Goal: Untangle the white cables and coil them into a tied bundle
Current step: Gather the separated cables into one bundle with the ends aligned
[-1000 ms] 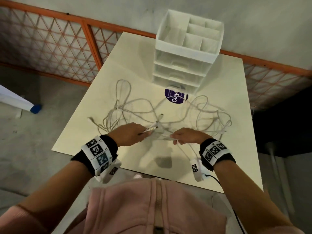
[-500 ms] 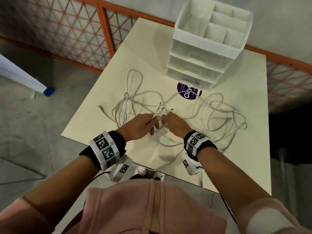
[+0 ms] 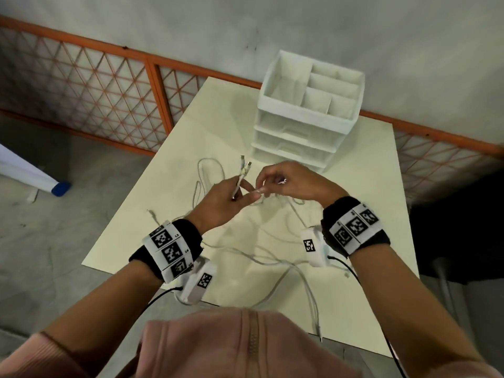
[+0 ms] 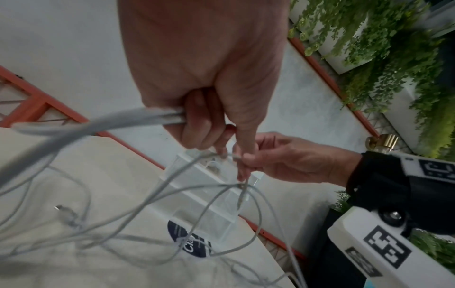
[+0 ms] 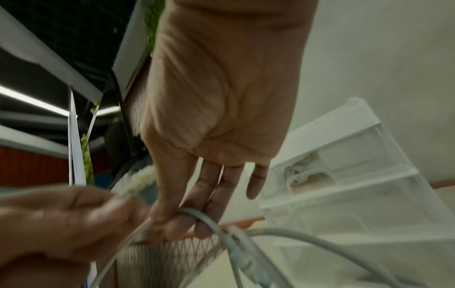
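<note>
Left hand: the left hand (image 3: 218, 207) now sits lifted off the tabletop near the middle of the frame, fingers curled round two cable ends (image 3: 243, 170) whose plugs stick up side by side; a second ago it was low on the surface among the strands.
Right hand: the right hand (image 3: 294, 181) has risen with it, thumb and forefinger pinching a strand just beside the left fingertips; the other fingers spread loose.
Hands together: half a second ago they met on the tabletop; now they meet in the air, almost touching.
White cables: the white cables (image 3: 272, 257) trail from both hands down to the tabletop (image 3: 368, 214), loops now drawn toward the lower middle, one end hanging past the near edge.
Meaning: I judge two ends are found and paired, so sorting has begun; the tangle below looks unsolved, and no coil or tie exists yet.
Surroundings: a white drawer organiser (image 3: 305, 115) stands upper right of centre, an orange lattice fence (image 3: 109, 96) behind.
</note>
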### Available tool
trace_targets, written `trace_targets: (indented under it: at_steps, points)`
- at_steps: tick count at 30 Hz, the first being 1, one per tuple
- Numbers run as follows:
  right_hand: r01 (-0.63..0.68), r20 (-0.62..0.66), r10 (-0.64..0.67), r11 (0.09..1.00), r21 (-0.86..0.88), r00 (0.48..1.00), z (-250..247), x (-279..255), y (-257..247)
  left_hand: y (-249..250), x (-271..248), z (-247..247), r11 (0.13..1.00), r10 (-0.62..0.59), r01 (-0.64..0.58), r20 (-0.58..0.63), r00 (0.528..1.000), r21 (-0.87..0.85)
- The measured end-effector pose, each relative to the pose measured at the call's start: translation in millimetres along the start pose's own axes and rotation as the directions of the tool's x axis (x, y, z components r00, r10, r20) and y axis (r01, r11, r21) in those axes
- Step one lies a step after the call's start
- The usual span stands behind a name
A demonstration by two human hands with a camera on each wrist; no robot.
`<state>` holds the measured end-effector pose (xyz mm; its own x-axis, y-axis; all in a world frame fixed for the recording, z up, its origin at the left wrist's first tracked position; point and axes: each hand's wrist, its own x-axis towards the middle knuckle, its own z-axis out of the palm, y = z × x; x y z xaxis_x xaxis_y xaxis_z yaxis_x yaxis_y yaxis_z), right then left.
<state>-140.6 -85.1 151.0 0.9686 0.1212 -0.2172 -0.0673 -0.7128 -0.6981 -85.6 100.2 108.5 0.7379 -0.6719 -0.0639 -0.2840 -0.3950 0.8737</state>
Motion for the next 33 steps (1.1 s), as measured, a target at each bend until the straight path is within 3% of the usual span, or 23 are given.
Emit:
trace_targets:
  at_steps: [4,8,10,12,15,17,23,28,33]
  points:
    - [-0.041,-0.024,0.043,0.996,0.079,0.999,-14.2,-5.3,-3.3,10.6,10.2,-3.8,0.996,0.074,-0.077,0.074,0.995,0.042]
    - [-0.184,0.132,0.193,0.98,-0.078,0.972,-15.5,-10.5,26.2,11.9,14.9,-6.9,0.991,0.13,-0.13,0.022,0.991,0.03]
    - [-0.241,0.143,0.259,0.962,-0.131,0.955,-13.4,-15.1,42.8,11.4,15.9,-8.8,0.989,0.145,-0.144,-0.019,0.989,0.023]
    - [-0.264,0.087,0.26,0.964,0.037,0.962,-14.8,-19.6,52.4,10.6,17.2,-11.8,0.991,0.135,-0.135,-0.035,0.99,0.007]
    - [-0.222,-0.01,0.243,0.902,0.371,0.97,-24.8,-23.6,46.7,7.5,18.8,-12.5,0.993,0.116,-0.117,-0.023,0.993,-0.027]
    - [-0.17,-0.031,0.205,0.88,0.443,0.978,-27.5,-20.1,36.5,8.0,18.8,-9.8,0.993,0.111,-0.111,-0.009,0.994,-0.05]
    - [0.065,-0.338,0.154,0.829,0.556,0.928,-28.2,-3.6,11.3,17.3,18.9,-4.5,0.989,0.109,-0.101,0.069,0.992,-0.111]
    - [0.109,-0.271,0.061,0.815,0.569,0.961,-37.8,-6.5,-4.7,27.4,21.8,-5.0,0.99,0.12,-0.11,0.133,0.984,-0.084]
    - [0.139,-0.409,0.096,0.85,0.508,0.908,-39.1,-5.4,-10.0,35.3,31.1,-3.9,0.989,0.133,-0.121,0.156,0.979,-0.084]
